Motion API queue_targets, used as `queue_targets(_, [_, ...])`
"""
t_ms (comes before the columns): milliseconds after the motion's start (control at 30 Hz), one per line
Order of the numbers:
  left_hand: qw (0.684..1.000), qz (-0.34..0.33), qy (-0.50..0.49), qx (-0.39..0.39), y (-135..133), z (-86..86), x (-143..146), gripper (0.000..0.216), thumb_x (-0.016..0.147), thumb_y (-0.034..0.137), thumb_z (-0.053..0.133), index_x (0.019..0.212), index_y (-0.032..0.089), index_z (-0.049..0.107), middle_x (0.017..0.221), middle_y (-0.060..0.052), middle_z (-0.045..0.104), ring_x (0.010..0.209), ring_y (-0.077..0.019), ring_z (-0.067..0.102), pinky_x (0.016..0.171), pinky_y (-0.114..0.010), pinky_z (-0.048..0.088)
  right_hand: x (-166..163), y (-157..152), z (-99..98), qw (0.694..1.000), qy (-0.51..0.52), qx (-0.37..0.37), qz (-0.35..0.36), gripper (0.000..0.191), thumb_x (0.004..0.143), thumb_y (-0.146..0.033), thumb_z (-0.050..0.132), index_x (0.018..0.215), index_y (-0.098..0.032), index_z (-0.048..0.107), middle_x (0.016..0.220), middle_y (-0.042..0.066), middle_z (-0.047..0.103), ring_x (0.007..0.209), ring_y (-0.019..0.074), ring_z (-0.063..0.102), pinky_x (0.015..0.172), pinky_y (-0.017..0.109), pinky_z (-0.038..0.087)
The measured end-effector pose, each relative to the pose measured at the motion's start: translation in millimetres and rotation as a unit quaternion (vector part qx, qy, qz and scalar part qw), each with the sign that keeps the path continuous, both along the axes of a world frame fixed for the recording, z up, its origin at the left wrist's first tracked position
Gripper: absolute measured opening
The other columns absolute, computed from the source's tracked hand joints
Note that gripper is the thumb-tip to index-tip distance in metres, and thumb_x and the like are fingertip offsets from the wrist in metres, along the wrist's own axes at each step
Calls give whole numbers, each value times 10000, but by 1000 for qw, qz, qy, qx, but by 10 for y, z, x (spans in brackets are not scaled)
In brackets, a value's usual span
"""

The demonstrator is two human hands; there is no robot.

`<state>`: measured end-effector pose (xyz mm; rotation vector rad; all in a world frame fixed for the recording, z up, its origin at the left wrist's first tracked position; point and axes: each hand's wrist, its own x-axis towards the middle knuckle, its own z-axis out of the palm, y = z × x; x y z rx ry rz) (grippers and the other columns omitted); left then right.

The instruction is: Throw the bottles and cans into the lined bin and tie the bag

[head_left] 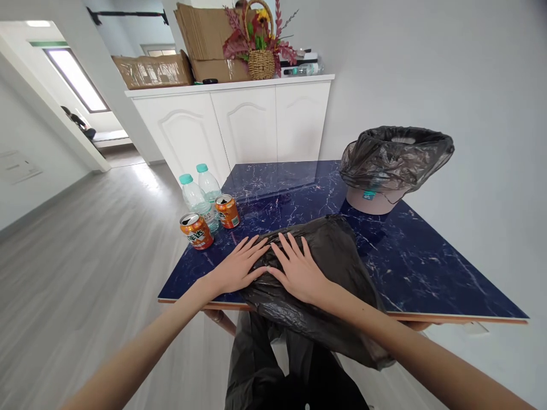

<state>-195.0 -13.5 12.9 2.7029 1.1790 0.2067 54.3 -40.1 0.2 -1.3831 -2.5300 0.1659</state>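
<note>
A black plastic garbage bag (pixel 329 250) lies flattened on the dark blue marbled table (pixel 294 188), part of it hanging over the front edge. My left hand (pixel 239 265) rests flat on the bag's left part, fingers stretched out. Beside it, my right hand (pixel 299 270) presses flat on the bag with its fingers spread; the two thumbs meet or nearly meet. To the left stand two orange drink cans, the nearer can (pixel 196 232) and the farther can (pixel 227 211), both with opened tops.
Behind the cans stand two clear bottles with teal caps, one bottle (pixel 194 196) left of the other bottle (pixel 209 183). A trash bin (pixel 370 199) lined with a dark bag stands at the back right. Beyond is a white cabinet (pixel 252 122) bearing cardboard boxes and a flower basket (pixel 261 64).
</note>
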Motion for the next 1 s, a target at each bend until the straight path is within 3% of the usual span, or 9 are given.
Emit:
queue_targets(200, [999,43,0,-10,77,-68,-160,672,1142,585,374,1743,291,307,1808,-58,276,1711,-304,145,1390,-588,93,324,225,-277,999,15,-17,-45,785,1136,-650,235,1720,-144,375,1806,173,265,1693,338,220,1363,615,190])
queue_targets(367, [999,40,-7,-4,72,-67,-195,657,1138,570,408,1739,321,317,1808,-36,280,1709,-311,151,1393,-584,90,647,226,-369,998,14,3,-68,788,1136,-646,224,1708,-134,397,1803,145,285,1690,303,241,1376,566,195])
queue_targets(533, [999,37,-24,2,57,-75,-191,789,1129,568,438,1783,283,101,1820,-69,243,1708,-317,158,1397,-560,97,911,277,-464,996,19,16,-85,743,1139,-621,258,1733,-187,355,1790,115,335,1680,301,272,1374,573,228])
queue_targets(600, [999,32,-15,3,59,-77,-191,763,1131,570,426,1780,292,136,1821,-63,235,1709,-325,142,1395,-578,69,949,257,-466,996,19,12,-84,724,1142,-602,265,1743,-205,331,1790,112,336,1679,307,273,1369,586,239])
queue_targets(733, [1000,27,13,6,67,-85,-185,677,1140,570,393,1751,298,285,1819,-50,231,1711,-333,114,1386,-616,41,832,-134,-306,994,11,-6,-112,746,1144,-573,285,1748,-135,295,1793,175,302,1691,379,199,1326,666,295])
queue_targets(767, [1000,26,12,9,69,-90,-184,676,1140,567,397,1750,298,287,1818,-49,235,1711,-332,116,1387,-617,45,778,-303,-246,996,8,-2,-94,752,1139,-574,319,1756,-147,268,1801,164,281,1695,385,174,1320,685,294])
queue_targets(867, [999,27,-1,21,74,-102,-182,675,1134,560,422,1750,319,284,1813,-43,258,1709,-333,127,1387,-619,55,653,-818,-116,998,-17,26,55,887,1073,-574,532,1785,-225,133,1838,104,154,1707,385,95,1336,721,222])
queue_targets(933, [999,30,-5,25,72,-97,-179,681,1133,555,430,1753,318,276,1812,-47,260,1708,-337,130,1387,-625,60,652,-1051,-118,995,-31,51,82,997,1000,-417,655,1788,-223,75,1837,115,131,1699,419,101,1312,761,249])
queue_targets(1000, [999,31,-17,35,50,-74,-176,685,1139,525,428,1760,297,249,1814,-68,253,1704,-335,154,1388,-627,74,735,-1155,-180,994,-45,79,60,1063,912,-151,621,1787,-219,20,1830,115,161,1690,415,152,1302,749,305])
